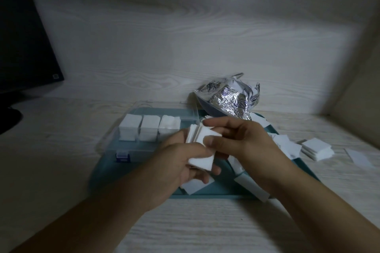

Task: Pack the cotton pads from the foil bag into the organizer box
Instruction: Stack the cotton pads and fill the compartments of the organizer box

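Note:
Both hands hold one stack of white square cotton pads (200,135) above the teal tray (205,192). My left hand (185,162) grips the stack's lower end. My right hand (240,139) pinches its upper end between thumb and fingers. The clear organizer box (123,146) lies on the tray's left half, and three of its compartments hold upright pad stacks (149,129). The crumpled silver foil bag (228,96) lies open behind my hands. Loose pads (285,146) are scattered on the tray's right side.
A small pile of pads (316,149) and a single flat pad (359,158) lie on the pale wood desk to the right of the tray. A dark monitor (22,37) stands at far left. A wood-grain wall closes the back.

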